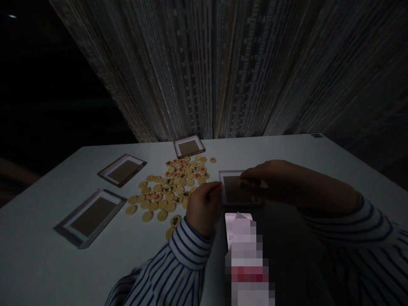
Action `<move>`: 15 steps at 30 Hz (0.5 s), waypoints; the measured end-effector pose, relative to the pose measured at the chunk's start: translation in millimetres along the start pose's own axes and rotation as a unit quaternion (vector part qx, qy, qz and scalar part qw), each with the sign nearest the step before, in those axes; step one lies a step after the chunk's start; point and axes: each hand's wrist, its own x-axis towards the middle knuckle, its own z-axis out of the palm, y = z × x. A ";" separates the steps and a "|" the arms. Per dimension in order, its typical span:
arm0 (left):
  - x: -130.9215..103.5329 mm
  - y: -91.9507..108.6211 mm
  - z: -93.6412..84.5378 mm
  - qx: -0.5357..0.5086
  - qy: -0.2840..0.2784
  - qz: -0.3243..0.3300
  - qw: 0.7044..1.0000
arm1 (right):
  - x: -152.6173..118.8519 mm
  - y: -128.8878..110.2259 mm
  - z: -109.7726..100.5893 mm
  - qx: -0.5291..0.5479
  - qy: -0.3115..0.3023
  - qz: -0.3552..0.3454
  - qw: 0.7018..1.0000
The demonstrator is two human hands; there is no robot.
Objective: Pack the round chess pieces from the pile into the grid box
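Observation:
My left hand is curled with its fingertips at the left edge of a flat rectangular tray with a brown middle. Whether it grips that edge or something small, I cannot make out. Over the same tray, my right hand has its fingers bent and tips together; what lies between them is too dark to tell. A few pale discs show dimly under its fingers. To the left of my left hand spreads a heap of round Chinese chess pieces, some with red or black characters, others blank side up.
Three similar flat trays lie around the pieces: one at the back, one at the left, one at the near left. A lit phone, partly pixelated, lies in front of me. The white table meets a string curtain.

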 end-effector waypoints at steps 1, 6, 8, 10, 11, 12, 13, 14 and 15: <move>0.0 -1.7 -0.4 0.042 0.001 0.029 0.999 | -0.3 1.1 -0.3 0.002 -0.005 0.001 1.000; -0.9 -3.7 -0.8 0.168 -0.012 0.110 0.980 | 0.1 3.8 -0.2 0.003 -0.035 0.017 0.999; -1.4 -3.9 -0.3 0.193 -0.019 0.118 0.974 | 0.3 4.2 0.0 -0.003 -0.037 0.023 0.999; -1.7 -5.4 0.6 0.211 -0.027 0.124 0.969 | 0.2 4.7 0.1 -0.004 -0.037 0.026 0.999; -1.7 -6.7 1.2 0.217 -0.029 0.127 0.967 | 0.2 5.1 0.2 -0.001 -0.040 0.026 0.999; -1.7 -8.1 1.7 0.221 -0.032 0.130 0.966 | 0.2 5.8 0.5 0.002 -0.044 0.025 0.999; -1.6 -9.6 2.2 0.223 -0.034 0.132 0.965 | 0.4 6.8 1.0 0.003 -0.047 0.026 0.999; -1.6 -10.9 2.7 0.225 -0.035 0.133 0.965 | 0.6 8.1 1.8 0.003 -0.049 0.027 0.998; -1.5 -12.0 3.2 0.224 -0.036 0.133 0.965 | 1.0 9.6 2.9 0.001 -0.050 0.029 0.998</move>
